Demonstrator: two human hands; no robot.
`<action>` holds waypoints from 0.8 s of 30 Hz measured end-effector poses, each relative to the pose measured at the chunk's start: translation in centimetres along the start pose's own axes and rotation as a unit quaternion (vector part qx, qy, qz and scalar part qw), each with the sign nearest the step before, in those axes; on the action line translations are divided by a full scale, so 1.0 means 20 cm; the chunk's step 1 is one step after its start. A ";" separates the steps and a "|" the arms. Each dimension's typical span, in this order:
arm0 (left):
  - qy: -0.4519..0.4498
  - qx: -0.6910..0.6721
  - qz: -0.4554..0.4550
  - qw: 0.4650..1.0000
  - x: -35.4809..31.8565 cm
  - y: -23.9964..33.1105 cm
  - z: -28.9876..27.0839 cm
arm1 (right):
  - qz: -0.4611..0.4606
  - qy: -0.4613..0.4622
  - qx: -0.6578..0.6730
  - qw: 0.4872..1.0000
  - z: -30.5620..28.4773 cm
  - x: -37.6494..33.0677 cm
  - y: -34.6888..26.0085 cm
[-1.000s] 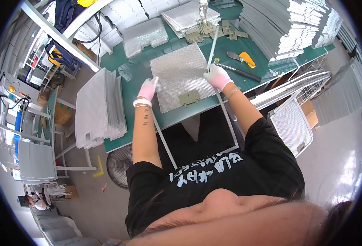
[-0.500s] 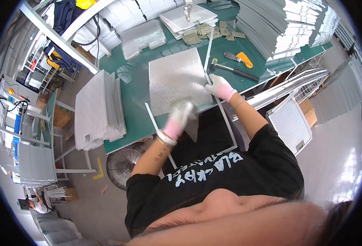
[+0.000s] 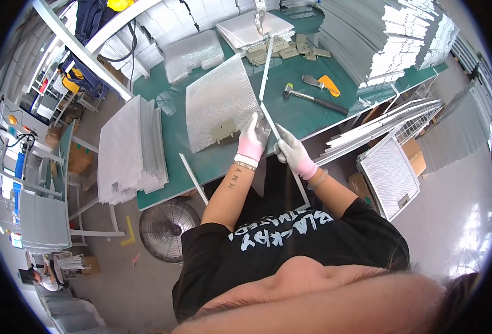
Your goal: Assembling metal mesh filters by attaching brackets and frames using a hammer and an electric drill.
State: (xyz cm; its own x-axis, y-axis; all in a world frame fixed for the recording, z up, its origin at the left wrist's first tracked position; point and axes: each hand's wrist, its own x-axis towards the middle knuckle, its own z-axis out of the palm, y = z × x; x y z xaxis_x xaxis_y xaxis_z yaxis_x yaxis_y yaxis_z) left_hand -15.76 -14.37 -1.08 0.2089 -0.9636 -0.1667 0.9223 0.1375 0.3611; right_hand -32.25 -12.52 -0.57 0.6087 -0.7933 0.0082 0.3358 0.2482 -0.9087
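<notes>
A thin metal strip (image 3: 276, 133) is gripped by both gloved hands at the near edge of the green table (image 3: 312, 111): the left hand (image 3: 252, 139) is closed on it a little farther up, the right hand (image 3: 291, 151) closed on it nearer the body, so that the strip is steadied at two points along its length. Its near end is carried out past the table edge toward the body, its far end over the mat. Just left of the hands a mesh panel (image 3: 218, 106) is laid flat, with a small latch plate (image 3: 223, 131) on its near edge. A hammer (image 3: 307, 96) is kept well apart on the right, where open mat is left; a loose strip (image 3: 193, 178) is laid across the near left edge, and a stack of panels (image 3: 129, 150) is set beyond the table's left end.
</notes>
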 end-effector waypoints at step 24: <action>0.048 -0.009 0.074 0.996 0.21 -0.07 -0.07 | 0.047 0.034 -0.007 0.998 0.01 0.02 0.02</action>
State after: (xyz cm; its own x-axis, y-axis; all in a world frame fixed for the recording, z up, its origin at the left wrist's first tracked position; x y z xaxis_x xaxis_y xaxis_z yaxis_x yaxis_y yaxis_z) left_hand -15.67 -18.24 -3.63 0.3732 -0.9059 -0.2002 0.8844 0.2822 0.3717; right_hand -31.63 -12.59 -0.91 0.5864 -0.8032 -0.1052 0.2693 0.3158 -0.9098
